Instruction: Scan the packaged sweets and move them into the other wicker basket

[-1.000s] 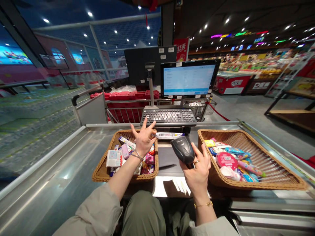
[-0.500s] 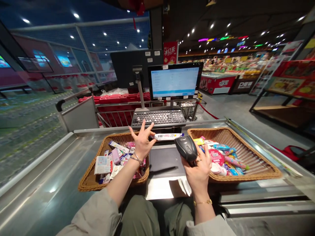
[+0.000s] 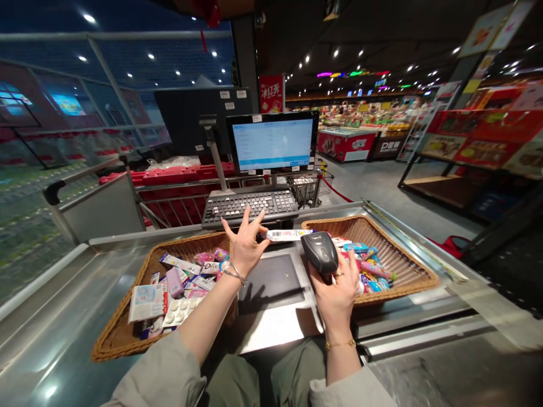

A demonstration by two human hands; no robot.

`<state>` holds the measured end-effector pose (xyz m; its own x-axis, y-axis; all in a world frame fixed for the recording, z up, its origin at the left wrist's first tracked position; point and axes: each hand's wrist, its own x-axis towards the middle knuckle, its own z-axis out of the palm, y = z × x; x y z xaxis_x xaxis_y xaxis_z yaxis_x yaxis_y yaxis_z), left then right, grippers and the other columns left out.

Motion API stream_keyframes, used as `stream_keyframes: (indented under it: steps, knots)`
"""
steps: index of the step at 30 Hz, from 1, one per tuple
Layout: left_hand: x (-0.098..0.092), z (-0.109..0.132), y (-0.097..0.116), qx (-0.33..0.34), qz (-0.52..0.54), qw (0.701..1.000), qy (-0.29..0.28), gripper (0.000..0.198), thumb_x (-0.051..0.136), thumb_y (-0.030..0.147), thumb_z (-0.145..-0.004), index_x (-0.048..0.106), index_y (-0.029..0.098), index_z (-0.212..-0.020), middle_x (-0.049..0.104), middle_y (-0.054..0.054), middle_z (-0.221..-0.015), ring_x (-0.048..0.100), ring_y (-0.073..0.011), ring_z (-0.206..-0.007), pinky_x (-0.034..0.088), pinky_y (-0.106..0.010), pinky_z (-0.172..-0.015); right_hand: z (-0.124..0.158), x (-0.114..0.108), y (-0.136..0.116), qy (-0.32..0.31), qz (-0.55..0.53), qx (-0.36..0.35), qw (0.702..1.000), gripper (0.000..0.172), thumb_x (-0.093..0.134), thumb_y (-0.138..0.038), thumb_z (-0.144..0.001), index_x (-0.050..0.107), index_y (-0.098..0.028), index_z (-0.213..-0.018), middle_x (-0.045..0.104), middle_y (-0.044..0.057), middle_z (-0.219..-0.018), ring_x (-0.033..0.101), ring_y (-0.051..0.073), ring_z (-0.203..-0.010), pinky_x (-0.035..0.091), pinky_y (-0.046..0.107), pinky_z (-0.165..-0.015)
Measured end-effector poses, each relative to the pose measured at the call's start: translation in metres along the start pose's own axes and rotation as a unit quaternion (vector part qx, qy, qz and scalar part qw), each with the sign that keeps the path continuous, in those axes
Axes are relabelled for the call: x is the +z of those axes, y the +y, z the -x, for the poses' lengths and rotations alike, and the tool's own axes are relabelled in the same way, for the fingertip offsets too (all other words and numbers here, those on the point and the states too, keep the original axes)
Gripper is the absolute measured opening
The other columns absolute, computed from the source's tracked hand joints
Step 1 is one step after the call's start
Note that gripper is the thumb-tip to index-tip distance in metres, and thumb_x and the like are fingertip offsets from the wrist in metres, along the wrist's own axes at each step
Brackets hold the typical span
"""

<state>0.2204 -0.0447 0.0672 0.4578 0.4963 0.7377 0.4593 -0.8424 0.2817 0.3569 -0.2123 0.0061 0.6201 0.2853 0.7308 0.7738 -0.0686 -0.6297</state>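
Observation:
Between thumb and forefinger, my left hand [image 3: 246, 244] pinches one end of a slim white packet [image 3: 285, 235] with a barcode on its near side; the other fingers are spread. My right hand [image 3: 337, 291] is wrapped round a black handheld barcode scanner [image 3: 320, 252], its head close to the packet's right end. What the packet holds I cannot make out. To the left, a wicker basket [image 3: 116, 316] contains small packets, a white carton [image 3: 146, 302] and a white blister-like pack [image 3: 181, 311]. A second wicker basket [image 3: 407, 265] on the right contains colourful wrapped sweets, partly hidden by my right hand.
A keyboard [image 3: 251, 204] and a lit monitor [image 3: 274, 144] stand behind the baskets. Between the baskets lies a dark flat panel [image 3: 271, 282] on the metal counter [image 3: 55, 345]. Shopping trolleys and red baskets are beyond the counter.
The view has turned to the right, so the baskets, monitor and keyboard appear further left. Both hands keep their grip, and the packet and scanner stay close together.

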Motion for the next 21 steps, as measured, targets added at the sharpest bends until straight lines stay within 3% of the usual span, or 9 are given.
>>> stream_keyframes:
  steps: [4, 10, 14, 18, 21]
  knots:
    - [0.008, -0.006, 0.007, 0.01, 0.006, 1.0, -0.003, 0.032, 0.062, 0.02, -0.081, 0.064, 0.024, -0.113, 0.071, -0.006, -0.12, 0.032, -0.029, -0.145, -0.017, -0.066, -0.113, -0.003, -0.002, 0.006, 0.019, 0.008, 0.002, 1.0, 0.038, 0.069, -0.034, -0.082, 0.066, -0.017, -0.116, 0.064, 0.013, -0.126, 0.036, 0.033, -0.141, 0.031, 0.058, -0.114]
    - [0.021, -0.014, 0.017, 0.007, 0.006, 1.0, -0.019, 0.047, 0.062, 0.023, -0.082, 0.057, 0.024, -0.129, 0.075, -0.005, -0.105, 0.033, -0.0305, -0.144, -0.016, -0.068, -0.111, -0.004, -0.001, 0.018, 0.057, 0.016, 0.03, 0.998, 0.046, 0.069, -0.04, -0.081, 0.064, -0.014, -0.119, 0.065, 0.016, -0.125, 0.038, 0.032, -0.14, 0.032, 0.058, -0.113]
    - [0.04, -0.025, 0.033, -0.002, 0.008, 1.0, -0.02, 0.053, 0.065, 0.028, -0.083, 0.053, 0.023, -0.134, 0.076, -0.005, -0.101, 0.032, -0.0296, -0.145, -0.018, -0.067, -0.112, -0.005, -0.001, 0.024, 0.098, 0.03, 0.064, 0.993, 0.057, 0.071, -0.044, -0.079, 0.061, -0.01, -0.123, 0.063, 0.02, -0.127, 0.043, 0.033, -0.137, 0.037, 0.056, -0.111]
    - [0.068, -0.039, 0.067, -0.052, 0.003, 0.996, -0.066, 0.045, 0.061, 0.04, -0.089, 0.055, 0.025, -0.131, 0.071, -0.008, -0.12, 0.029, -0.0306, -0.146, -0.016, -0.07, -0.111, -0.009, -0.003, 0.025, 0.16, 0.05, 0.123, 0.978, 0.053, 0.071, -0.05, -0.077, 0.069, -0.007, -0.108, 0.064, 0.023, -0.123, 0.05, 0.035, -0.131, 0.04, 0.054, -0.109]
    - [0.085, -0.041, 0.093, -0.083, 0.036, 0.986, -0.138, 0.044, 0.054, 0.051, -0.091, 0.056, 0.025, -0.127, 0.051, -0.011, -0.146, 0.026, -0.0311, -0.148, -0.008, -0.072, -0.112, -0.012, -0.007, 0.025, 0.201, 0.062, 0.187, 0.96, 0.053, 0.07, -0.054, -0.076, 0.071, -0.007, -0.102, 0.062, 0.025, -0.126, 0.053, 0.036, -0.129, 0.043, 0.051, -0.108]
